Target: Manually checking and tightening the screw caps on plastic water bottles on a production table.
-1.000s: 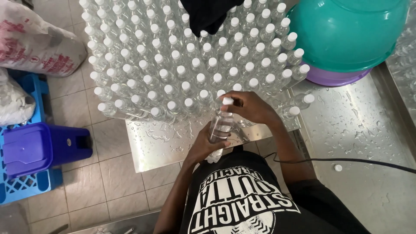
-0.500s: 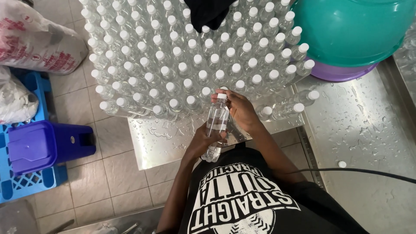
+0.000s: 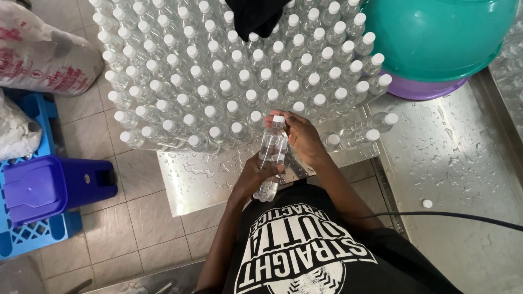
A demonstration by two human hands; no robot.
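A clear plastic bottle with a white cap is held over the wet steel table. My left hand grips its lower half. My right hand wraps the neck, with fingers at the cap. Just beyond my hands stands a dense block of several capped clear bottles, in rows across the table.
A teal basin sits on a purple basin at the upper right. A loose white cap lies on the steel surface. A blue stool on a blue crate and white sacks stand left. A black cable crosses right.
Both hands have lifted the bottle and tilted it nearer to upright, toward the rows of bottles. My right hand stays at the cap.
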